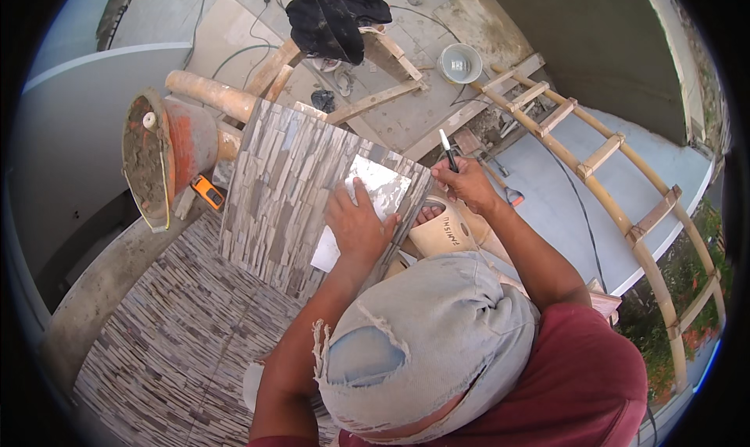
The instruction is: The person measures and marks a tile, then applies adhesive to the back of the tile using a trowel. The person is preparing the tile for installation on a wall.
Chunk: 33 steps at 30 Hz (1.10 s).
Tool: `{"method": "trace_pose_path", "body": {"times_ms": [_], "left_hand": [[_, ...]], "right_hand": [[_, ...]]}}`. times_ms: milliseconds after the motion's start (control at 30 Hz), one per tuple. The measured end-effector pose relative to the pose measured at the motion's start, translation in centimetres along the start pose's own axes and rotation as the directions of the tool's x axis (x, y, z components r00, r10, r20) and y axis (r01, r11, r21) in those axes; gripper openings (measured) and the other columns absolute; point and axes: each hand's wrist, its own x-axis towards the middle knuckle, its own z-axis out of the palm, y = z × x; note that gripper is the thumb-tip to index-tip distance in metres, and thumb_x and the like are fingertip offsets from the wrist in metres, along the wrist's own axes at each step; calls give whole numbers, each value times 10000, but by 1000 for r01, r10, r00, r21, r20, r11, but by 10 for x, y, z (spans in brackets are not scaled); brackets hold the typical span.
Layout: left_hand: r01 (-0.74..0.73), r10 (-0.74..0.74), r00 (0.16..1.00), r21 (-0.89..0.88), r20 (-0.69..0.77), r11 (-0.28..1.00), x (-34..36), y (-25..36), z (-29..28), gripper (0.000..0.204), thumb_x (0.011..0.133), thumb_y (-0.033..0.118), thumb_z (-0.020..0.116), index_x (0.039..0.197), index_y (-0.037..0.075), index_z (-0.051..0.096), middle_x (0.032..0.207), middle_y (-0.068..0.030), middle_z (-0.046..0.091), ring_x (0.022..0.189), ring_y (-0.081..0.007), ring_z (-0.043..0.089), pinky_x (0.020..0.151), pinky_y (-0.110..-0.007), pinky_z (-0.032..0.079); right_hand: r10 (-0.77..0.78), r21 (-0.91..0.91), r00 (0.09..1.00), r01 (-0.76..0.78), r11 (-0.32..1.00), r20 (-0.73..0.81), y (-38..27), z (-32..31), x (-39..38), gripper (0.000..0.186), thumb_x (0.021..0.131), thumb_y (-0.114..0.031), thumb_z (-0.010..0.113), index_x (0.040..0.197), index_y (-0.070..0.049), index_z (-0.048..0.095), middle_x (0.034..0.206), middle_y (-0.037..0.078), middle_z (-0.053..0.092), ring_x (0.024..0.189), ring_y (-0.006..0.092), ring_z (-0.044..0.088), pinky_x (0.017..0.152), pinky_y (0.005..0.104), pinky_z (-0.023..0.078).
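Note:
A grey-brown tile with a stacked-stone pattern (269,181) lies tilted in front of me. On it rests a flat, shiny white rectangular piece (383,183), partly covered by my left hand (355,222), whose fingers are spread and pressing flat. At the tile's right edge, my right hand (470,186) grips a black marker pen (451,159) between its fingers, the pen's white end pointing up and away. The fingertips of that hand are close to the tile's edge. Below it shows my foot in a tan sandal (441,234), beside my bent knee in torn grey jeans (437,330).
Left of the tile stands an orange-stained bucket of mortar (190,138), with an orange-and-black handheld device (208,191) near it. A bamboo ladder (594,183) runs along the right. Farther off are a pale bucket (459,63), black cloth (332,17) on wooden framing, and cables.

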Motion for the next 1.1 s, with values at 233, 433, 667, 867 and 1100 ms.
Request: {"method": "trace_pose_path", "body": {"times_ms": [233, 433, 667, 867, 1100], "left_hand": [[12, -12, 1000, 8, -7, 1000, 0, 1, 2, 999, 708, 453, 842, 1460, -35, 402, 1416, -270, 363, 1331, -444, 333, 1070, -565, 317], [7, -7, 1000, 10, 12, 1000, 0, 1, 2, 992, 720, 443, 833, 1461, -46, 390, 1417, -278, 354, 1330, -452, 334, 1058, -566, 316], [-2, 2, 1000, -11, 15, 1000, 0, 3, -1, 984, 726, 435, 832, 1455, -57, 391, 1419, -287, 348, 1324, -457, 335, 1047, -566, 316], [-3, 4, 1000, -38, 27, 999, -1, 5, -6, 981, 735, 426, 826, 1460, -59, 378, 1429, -300, 334, 1329, -464, 322, 1054, -573, 303], [10, -10, 999, -12, 38, 1000, 0, 6, -4, 989, 732, 436, 815, 1464, -62, 374, 1427, -299, 338, 1327, -470, 320, 1059, -578, 306]], "right_hand": [[8, -73, 1000, -7, 997, 10, -5, -1, -2, 193, 919, -204, 714, 949, -16, 679, 743, 30, 626, 542, 87, 534, 446, 239, 411], [-443, -352, 887, 375, 858, -133, -32, 3, 10, 465, 1012, -413, 571, 992, 32, 702, 767, 56, 641, 677, 148, 594, 629, 288, 485], [-459, -232, 888, 453, 861, 32, -61, 38, -5, 320, 985, -292, 656, 1010, 18, 731, 893, 113, 689, 826, 176, 617, 755, 327, 490], [-544, -272, 817, 576, 771, 189, -59, 57, -2, 227, 938, -208, 705, 1044, -11, 744, 936, 77, 720, 812, 127, 620, 751, 270, 492], [-522, -224, 847, 531, 817, 104, -75, 39, 3, 252, 956, -205, 658, 1091, -1, 720, 865, 46, 695, 751, 88, 603, 687, 253, 486]]}}
